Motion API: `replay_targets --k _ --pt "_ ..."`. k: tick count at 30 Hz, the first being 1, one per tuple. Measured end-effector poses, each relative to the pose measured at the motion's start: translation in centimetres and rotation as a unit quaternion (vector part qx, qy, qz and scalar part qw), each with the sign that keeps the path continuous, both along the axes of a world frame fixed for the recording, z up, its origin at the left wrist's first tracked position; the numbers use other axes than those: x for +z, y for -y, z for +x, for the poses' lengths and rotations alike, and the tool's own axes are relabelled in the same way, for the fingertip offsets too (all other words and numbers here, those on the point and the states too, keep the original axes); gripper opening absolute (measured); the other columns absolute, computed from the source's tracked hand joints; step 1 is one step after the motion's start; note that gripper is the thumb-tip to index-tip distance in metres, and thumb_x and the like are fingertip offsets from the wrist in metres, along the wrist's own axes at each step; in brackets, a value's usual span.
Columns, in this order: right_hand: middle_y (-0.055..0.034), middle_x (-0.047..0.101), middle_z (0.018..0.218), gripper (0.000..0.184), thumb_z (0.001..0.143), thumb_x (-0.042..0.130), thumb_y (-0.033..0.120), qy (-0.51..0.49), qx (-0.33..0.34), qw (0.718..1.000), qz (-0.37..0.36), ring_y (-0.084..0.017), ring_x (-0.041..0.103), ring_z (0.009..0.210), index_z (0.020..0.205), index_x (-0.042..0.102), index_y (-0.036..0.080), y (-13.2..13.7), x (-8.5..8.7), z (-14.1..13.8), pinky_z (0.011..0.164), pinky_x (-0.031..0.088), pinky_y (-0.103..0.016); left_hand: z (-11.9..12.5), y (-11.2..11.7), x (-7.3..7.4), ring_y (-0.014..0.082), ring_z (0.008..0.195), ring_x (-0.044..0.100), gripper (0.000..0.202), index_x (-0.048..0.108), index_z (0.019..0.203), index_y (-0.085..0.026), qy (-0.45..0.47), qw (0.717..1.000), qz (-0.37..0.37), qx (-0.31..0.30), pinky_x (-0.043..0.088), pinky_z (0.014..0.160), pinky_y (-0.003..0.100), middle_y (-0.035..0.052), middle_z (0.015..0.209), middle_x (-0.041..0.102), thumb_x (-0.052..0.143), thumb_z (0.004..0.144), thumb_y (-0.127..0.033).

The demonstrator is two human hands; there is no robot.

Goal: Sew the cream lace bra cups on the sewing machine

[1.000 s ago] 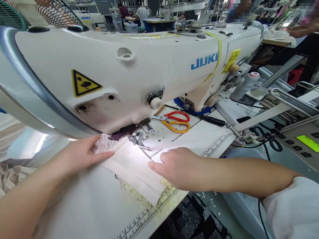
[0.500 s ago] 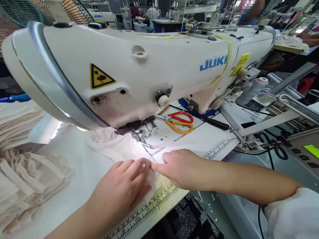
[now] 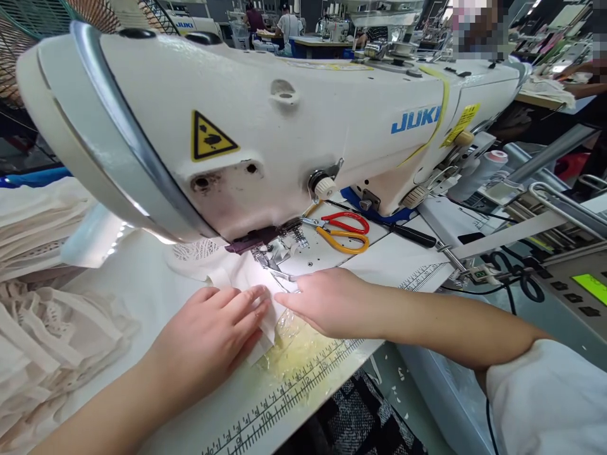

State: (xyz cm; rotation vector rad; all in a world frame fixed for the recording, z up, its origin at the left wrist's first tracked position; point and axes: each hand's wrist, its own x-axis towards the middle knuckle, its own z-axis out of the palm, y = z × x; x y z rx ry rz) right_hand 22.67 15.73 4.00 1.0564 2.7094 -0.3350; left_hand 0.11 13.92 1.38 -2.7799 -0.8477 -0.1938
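Observation:
A white sewing machine (image 3: pixel 265 139) reaches across the view, with a strip of white fabric (image 3: pixel 239 275) running from its presser foot area (image 3: pixel 272 259) toward me. My left hand (image 3: pixel 218 322) lies over the fabric, fingers stretched out and pressing it on the table. Close to its fingertips, my right hand (image 3: pixel 327 300) meets the fabric's edge, index finger pointing left. The other right fingers are curled under and partly hidden, so what they hold, if anything, does not show. Lace (image 3: pixel 199 249) shows at the fabric's far end.
Red and yellow-handled scissors (image 3: pixel 344 230) lie on the machine bed beside a black-handled tool (image 3: pixel 412 235). Cream lace pieces (image 3: pixel 52 354) are piled at left. A printed ruler (image 3: pixel 284 398) follows the table's front edge. A metal tape-feed frame (image 3: pixel 535 234) stands at right.
Both hands have moved slightly left and nearer the presser foot, along with the fabric's near end. More of the yellowish taped table surface shows. The view has shifted a little.

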Motion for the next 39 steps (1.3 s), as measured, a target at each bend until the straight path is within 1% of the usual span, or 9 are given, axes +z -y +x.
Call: replay_targets --k 5,9,14,20,23,26,29,34,39 --pt "-0.0056 0.064 0.084 0.04 0.089 0.048 0.018 0.034 -0.006 0.999 -0.004 -0.019 0.061 0.071 0.128 0.054 0.024 -0.4 0.3 -0.8 0.047 0.025 -0.027 -0.6 -0.5 0.1 0.0235 0.087 0.061 0.038 0.068 0.11 -0.017 -0.013 1.0 0.017 0.002 0.041 0.071 0.038 0.0068 0.11 0.072 0.033 0.099 -0.019" --pt "-0.006 0.066 0.081 0.045 0.089 0.047 0.016 0.058 -0.015 0.998 -0.011 -0.019 0.062 0.068 0.134 0.05 0.022 -0.6 0.5 -1.4 0.047 0.029 -0.027 -1.0 -0.9 -0.2 0.0232 0.095 0.061 0.04 0.068 0.113 -0.018 -0.02 1.0 0.019 -0.005 0.045 0.076 0.038 0.0047 0.117 0.07 0.03 0.098 -0.014" --pt "-0.0054 0.067 0.074 0.06 0.086 0.051 0.013 0.094 -0.027 0.995 -0.034 -0.021 0.063 0.067 0.145 0.037 0.019 -0.9 0.8 -2.2 0.049 0.037 -0.028 -1.2 -2.0 -0.1 0.0205 0.087 0.065 0.041 0.07 0.103 -0.023 -0.006 0.998 0.045 -0.045 0.047 0.068 0.034 0.0011 0.111 0.073 0.03 0.098 -0.016" --pt "-0.0096 0.068 0.074 0.076 0.081 0.057 0.012 0.118 -0.029 0.992 -0.019 -0.024 0.065 0.068 0.151 0.026 0.012 -1.1 0.5 -3.4 0.054 0.044 -0.031 -1.9 -3.2 0.2 0.0222 0.087 0.066 0.041 0.069 0.106 -0.018 -0.013 0.996 0.064 -0.069 0.048 0.067 0.035 0.0046 0.113 0.072 0.031 0.094 -0.009" --pt "-0.0104 0.068 0.073 0.083 0.08 0.058 0.01 0.158 -0.028 0.986 -0.037 -0.024 0.065 0.068 0.153 0.018 0.008 -1.2 1.1 -4.2 0.056 0.046 -0.032 -2.4 -3.7 -0.1 0.0244 0.091 0.066 0.039 0.068 0.109 -0.019 -0.01 0.996 0.065 -0.063 0.048 0.069 0.037 0.0056 0.114 0.072 0.032 0.095 -0.011" --pt "-0.0123 0.069 0.075 0.086 0.08 0.056 0.008 0.182 -0.038 0.981 -0.063 -0.026 0.066 0.069 0.154 0.01 0.005 -1.2 2.2 -5.0 0.057 0.047 -0.034 -2.8 -4.1 -0.4 0.027 0.096 0.066 0.043 0.07 0.107 -0.023 -0.003 0.998 0.051 -0.033 0.048 0.071 0.04 0.0059 0.114 0.072 0.03 0.095 -0.013" --pt "-0.0152 0.07 0.078 0.087 0.08 0.056 0.007 0.178 -0.051 0.98 -0.08 -0.027 0.067 0.072 0.153 0.01 0.002 -1.2 2.8 -5.4 0.059 0.048 -0.036 -2.9 -4.6 -0.1 0.0278 0.098 0.066 0.045 0.071 0.107 -0.024 -0.019 0.998 0.046 -0.031 0.05 0.071 0.041 0.0069 0.114 0.072 0.028 0.095 -0.014" --pt "-0.0128 0.071 0.075 0.093 0.072 0.063 0.006 0.163 -0.04 0.984 -0.058 -0.026 0.066 0.069 0.153 0.017 0.007 -0.4 1.4 -4.9 0.053 0.046 -0.033 -3.2 -5.8 0.4 0.0271 0.097 0.066 0.046 0.071 0.106 -0.023 -0.023 0.998 0.051 -0.027 0.046 0.068 0.039 0.0075 0.114 0.072 0.027 0.095 -0.014" --pt "-0.0128 0.069 0.08 0.085 0.072 0.061 0.006 0.101 -0.002 0.995 -0.011 -0.021 0.063 0.064 0.15 0.026 0.006 1.2 -0.8 -3.0 0.046 0.038 -0.027 -3.7 -5.9 0.1 0.0247 0.105 0.061 0.042 0.067 0.112 -0.024 -0.038 0.997 0.057 0.029 0.041 0.069 0.033 0.0027 0.114 0.071 0.031 0.096 -0.01"
